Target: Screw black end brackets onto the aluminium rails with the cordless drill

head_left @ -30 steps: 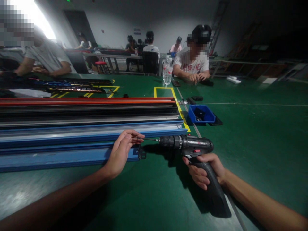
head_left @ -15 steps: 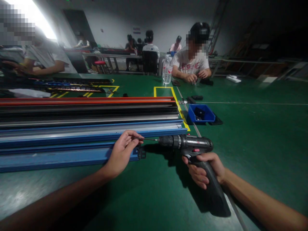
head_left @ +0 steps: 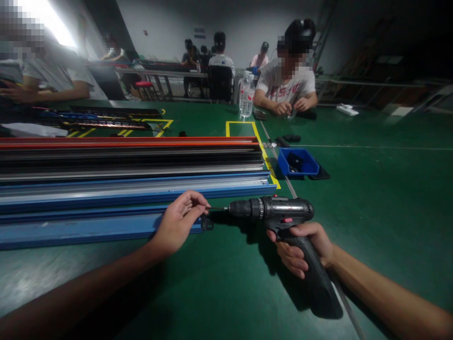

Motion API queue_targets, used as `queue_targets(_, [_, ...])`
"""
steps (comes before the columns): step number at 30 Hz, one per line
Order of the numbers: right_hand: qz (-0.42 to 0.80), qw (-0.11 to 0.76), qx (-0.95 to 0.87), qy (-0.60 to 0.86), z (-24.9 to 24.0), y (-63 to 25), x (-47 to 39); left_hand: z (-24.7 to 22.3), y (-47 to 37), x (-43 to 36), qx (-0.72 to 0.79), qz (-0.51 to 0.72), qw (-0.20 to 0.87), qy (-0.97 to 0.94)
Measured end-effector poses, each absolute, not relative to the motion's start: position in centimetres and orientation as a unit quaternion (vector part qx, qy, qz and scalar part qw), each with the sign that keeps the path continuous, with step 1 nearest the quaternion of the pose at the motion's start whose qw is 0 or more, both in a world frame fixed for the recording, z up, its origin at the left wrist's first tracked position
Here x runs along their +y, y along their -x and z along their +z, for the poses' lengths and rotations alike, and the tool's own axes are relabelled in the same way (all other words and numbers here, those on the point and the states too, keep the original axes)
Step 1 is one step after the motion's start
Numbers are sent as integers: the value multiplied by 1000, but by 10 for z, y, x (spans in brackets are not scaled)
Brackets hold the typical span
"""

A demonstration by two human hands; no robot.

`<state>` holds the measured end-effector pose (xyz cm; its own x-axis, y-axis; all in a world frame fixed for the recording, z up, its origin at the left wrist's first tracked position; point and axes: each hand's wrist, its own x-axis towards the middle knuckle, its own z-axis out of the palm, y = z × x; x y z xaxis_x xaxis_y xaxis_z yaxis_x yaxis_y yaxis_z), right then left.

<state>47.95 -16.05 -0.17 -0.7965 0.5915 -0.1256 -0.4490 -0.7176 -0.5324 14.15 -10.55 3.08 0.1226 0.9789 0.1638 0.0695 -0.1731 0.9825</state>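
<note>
My right hand [head_left: 297, 250] is wrapped around the grip of a black cordless drill [head_left: 288, 210], with its forefinger at the trigger. The drill lies level and points left. A long thin driver bit [head_left: 218, 208] reaches from its chuck to my left hand [head_left: 180, 219]. The left thumb and fingertips pinch the far end of the bit; whether a small screw is in them too is hidden. Beneath the left hand is a blue metal profile [head_left: 106, 229] with a black end bracket [head_left: 207, 223] at its right end.
Beyond lie more long profiles, blue [head_left: 226, 191], black and orange [head_left: 177, 140]. A blue bin [head_left: 298, 163] with black parts stands at right on the green table [head_left: 371, 198]. Water bottles [head_left: 246, 99] and a co-worker [head_left: 286, 85] are across the table.
The drill has moved slightly left, and less of the bit shows between chuck and fingertips. My left hand keeps its pinch. The whole view has shifted a little.
</note>
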Motion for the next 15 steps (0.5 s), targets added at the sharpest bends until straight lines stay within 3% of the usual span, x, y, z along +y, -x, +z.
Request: queue_targets(15, [913,286,-245,159,-3,-480,-162,29,-142,-107,441,508,460,-580])
